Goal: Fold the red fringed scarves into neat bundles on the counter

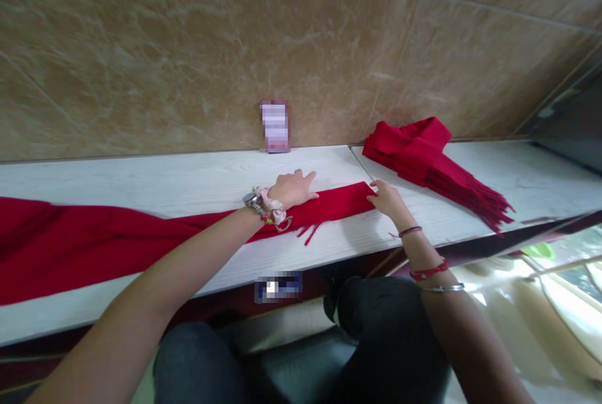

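A long red fringed scarf [94,238] lies stretched along the white table [179,181], its right end folded over near the middle. My left hand [294,189] rests flat on that folded end, fingers spread, pressing it down. My right hand [388,198] sits at the scarf's right edge with its fingers curled on the fold. A few red fringe strands [310,231] stick out below my left wrist.
A second red scarf [423,153], folded with fringe trailing right, lies at the back right of the table. A small card [275,126] leans against the brown marble wall. My knees in dark trousers are below the table edge. Shiny floor shows at right.
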Action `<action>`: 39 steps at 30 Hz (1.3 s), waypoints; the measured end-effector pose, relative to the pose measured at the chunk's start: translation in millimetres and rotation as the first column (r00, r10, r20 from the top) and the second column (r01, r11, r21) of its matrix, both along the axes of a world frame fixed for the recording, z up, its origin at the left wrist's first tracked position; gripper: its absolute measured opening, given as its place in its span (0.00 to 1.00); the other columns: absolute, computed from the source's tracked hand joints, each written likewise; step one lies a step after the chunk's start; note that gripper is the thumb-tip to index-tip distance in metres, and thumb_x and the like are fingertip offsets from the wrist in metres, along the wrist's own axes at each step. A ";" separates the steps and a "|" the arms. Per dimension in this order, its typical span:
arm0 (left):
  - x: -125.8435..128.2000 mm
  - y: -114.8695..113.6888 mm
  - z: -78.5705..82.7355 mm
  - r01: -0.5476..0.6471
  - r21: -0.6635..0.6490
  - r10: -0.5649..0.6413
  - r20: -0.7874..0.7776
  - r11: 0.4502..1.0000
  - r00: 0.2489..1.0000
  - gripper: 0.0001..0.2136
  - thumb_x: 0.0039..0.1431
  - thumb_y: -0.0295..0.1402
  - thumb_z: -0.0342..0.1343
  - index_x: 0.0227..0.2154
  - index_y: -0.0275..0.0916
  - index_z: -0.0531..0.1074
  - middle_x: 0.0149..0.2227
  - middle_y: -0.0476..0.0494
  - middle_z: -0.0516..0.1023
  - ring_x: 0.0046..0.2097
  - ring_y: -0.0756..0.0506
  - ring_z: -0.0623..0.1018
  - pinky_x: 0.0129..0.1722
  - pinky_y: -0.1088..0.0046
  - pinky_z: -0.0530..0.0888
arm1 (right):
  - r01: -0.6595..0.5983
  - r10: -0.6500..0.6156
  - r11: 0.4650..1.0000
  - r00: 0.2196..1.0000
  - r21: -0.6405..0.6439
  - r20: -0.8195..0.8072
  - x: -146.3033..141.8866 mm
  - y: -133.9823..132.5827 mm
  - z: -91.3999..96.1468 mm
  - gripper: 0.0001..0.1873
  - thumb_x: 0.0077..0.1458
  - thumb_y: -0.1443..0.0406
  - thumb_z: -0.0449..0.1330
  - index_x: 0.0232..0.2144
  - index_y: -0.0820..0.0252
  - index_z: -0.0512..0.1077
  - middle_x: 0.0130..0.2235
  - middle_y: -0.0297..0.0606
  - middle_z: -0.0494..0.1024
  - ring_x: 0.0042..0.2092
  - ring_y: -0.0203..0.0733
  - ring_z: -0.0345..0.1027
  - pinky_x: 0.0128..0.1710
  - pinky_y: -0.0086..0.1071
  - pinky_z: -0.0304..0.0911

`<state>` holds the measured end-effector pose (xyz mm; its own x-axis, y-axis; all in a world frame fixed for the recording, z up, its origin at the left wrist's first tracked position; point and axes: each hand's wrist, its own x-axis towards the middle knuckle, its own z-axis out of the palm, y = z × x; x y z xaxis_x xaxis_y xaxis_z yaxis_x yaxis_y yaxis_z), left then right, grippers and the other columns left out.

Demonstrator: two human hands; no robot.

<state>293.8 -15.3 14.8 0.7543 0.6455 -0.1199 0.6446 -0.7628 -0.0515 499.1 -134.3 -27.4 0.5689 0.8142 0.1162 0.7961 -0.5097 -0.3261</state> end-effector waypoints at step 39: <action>-226.0 63.2 -32.2 -0.134 0.155 0.118 0.107 0.979 0.987 0.26 0.62 0.43 0.38 0.60 0.38 0.53 0.64 0.39 0.49 0.64 0.40 0.50 0.59 0.61 0.52 | -0.884 0.851 0.467 0.456 0.023 0.261 -137.7 59.2 -19.1 0.24 0.58 0.64 0.50 0.56 0.64 0.60 0.58 0.48 0.63 0.60 0.48 0.52 0.58 0.46 0.52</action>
<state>67.8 47.8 -17.4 0.6685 0.7410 0.0632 0.7430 -0.6618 -0.1000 361.4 -75.1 -46.5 -0.4719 0.8363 0.2792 0.8473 0.5177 -0.1186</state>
